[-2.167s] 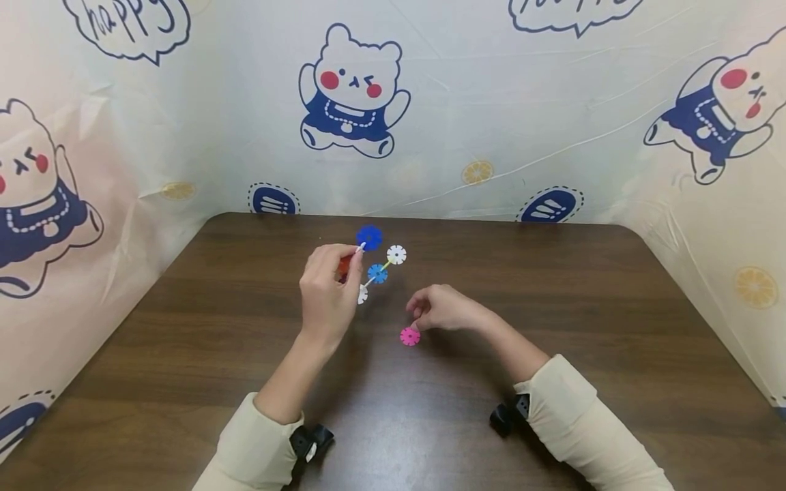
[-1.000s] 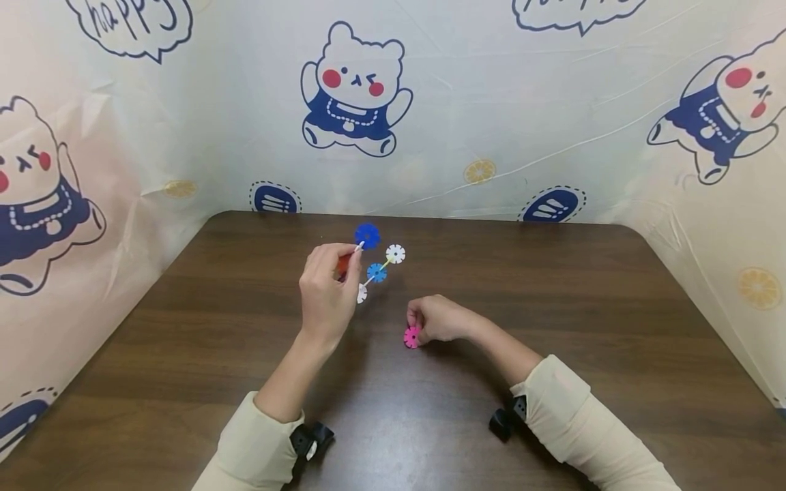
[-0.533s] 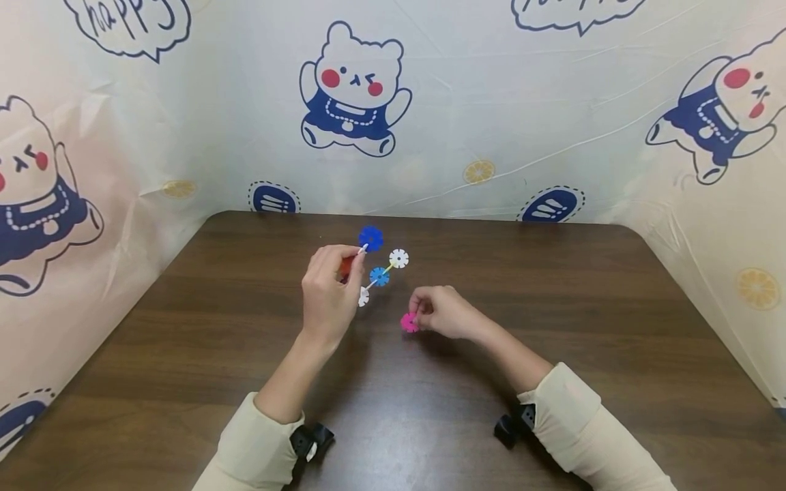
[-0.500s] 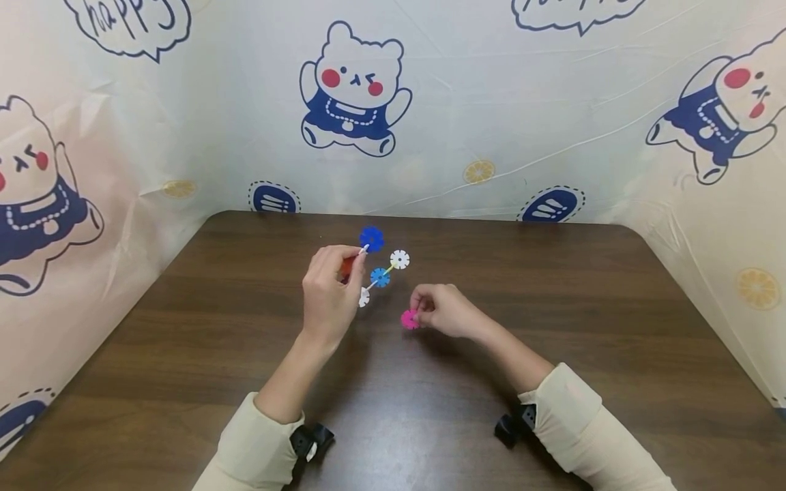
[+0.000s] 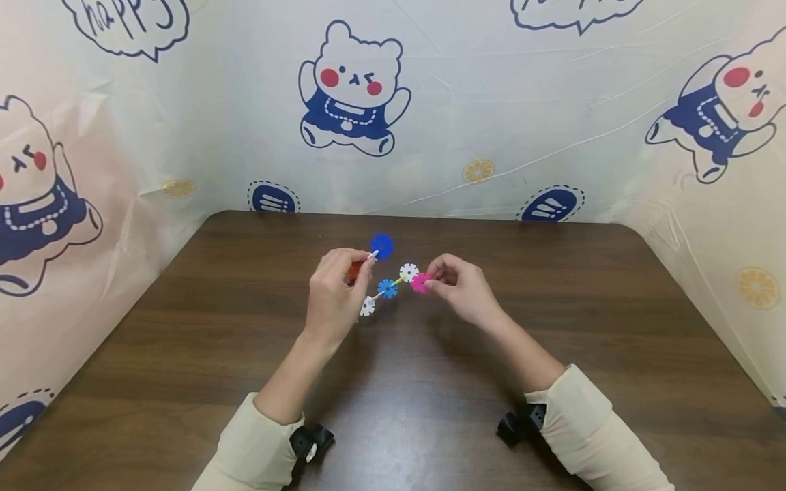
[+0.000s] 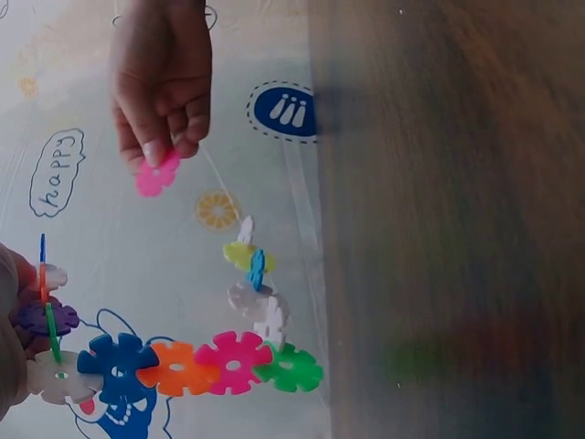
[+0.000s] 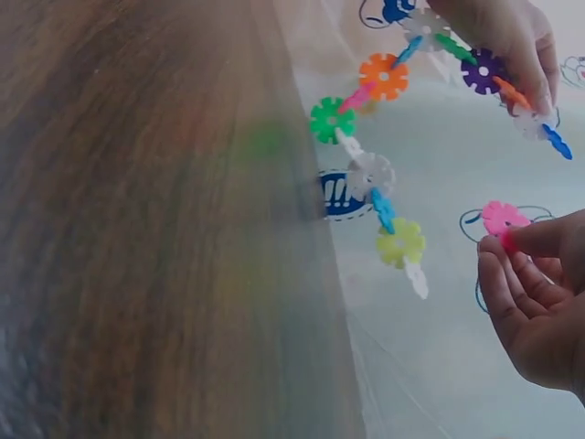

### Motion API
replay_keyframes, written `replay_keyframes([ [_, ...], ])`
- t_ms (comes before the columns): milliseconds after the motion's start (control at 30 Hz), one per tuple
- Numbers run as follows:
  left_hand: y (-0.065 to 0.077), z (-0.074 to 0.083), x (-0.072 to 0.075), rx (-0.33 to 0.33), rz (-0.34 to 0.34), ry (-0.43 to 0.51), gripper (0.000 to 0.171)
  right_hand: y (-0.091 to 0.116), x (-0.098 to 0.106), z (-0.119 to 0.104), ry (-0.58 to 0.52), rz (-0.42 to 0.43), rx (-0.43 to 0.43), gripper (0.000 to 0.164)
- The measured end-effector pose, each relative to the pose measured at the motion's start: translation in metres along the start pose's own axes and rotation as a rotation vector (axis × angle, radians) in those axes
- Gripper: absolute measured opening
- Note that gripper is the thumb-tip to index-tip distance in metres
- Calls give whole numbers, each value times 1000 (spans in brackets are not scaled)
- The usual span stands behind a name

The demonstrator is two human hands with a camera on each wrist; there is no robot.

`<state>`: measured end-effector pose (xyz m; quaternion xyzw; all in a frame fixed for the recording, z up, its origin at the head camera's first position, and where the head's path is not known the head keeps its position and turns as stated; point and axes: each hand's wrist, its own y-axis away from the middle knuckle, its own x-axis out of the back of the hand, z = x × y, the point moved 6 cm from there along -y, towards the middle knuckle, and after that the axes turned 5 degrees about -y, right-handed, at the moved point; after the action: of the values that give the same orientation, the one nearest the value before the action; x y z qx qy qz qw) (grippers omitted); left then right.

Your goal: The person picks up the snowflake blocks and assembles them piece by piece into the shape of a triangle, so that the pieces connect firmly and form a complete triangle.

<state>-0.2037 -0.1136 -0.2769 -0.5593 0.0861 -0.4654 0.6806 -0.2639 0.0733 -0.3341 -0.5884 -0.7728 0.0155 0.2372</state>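
My left hand [image 5: 336, 296] pinches a curved chain of interlocking snowflake discs near one end, beside a dark blue disc [image 5: 382, 246]. The chain hangs above the table; its purple [image 7: 483, 71], orange [image 7: 383, 77], green [image 7: 332, 120] and yellow discs [image 7: 400, 242] show in the right wrist view. A white disc [image 7: 414, 277] forms its free end. Between thumb and fingertips, my right hand [image 5: 467, 293] pinches a single pink disc [image 5: 420, 282]. From the head, that disc overlaps the white end; both wrist views show them apart. My left palm hides part of the chain.
The brown wooden table [image 5: 245, 382] lies beneath both hands. Behind and beside it hangs a pale curtain [image 5: 491, 88] printed with bears. A black wrist camera [image 5: 310, 443] sits at the left cuff, another camera [image 5: 520, 424] at the right.
My right hand has taken hold of the pink disc, lifted it and carried it away from me, up near the chain's white end. My left hand and the chain have shifted slightly right.
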Motion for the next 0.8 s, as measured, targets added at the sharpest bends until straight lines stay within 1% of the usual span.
replay_keyframes([
  [200,0,4,-3,-24,-59,-5,11,1,7,-5,-117,64,24,14],
  [333,1,6,-6,-45,-95,-6,11,2,11,-10,-157,113,51,14],
  [467,2,7,-11,-71,-147,1,12,3,16,-15,-197,168,105,15],
  [633,3,10,-15,-102,-210,41,13,4,21,-20,-338,206,163,16],
  [733,4,12,-16,-119,-233,62,14,6,23,-23,-419,211,172,17],
  [800,4,13,-17,-128,-242,69,14,6,23,-23,-452,215,171,17],
])
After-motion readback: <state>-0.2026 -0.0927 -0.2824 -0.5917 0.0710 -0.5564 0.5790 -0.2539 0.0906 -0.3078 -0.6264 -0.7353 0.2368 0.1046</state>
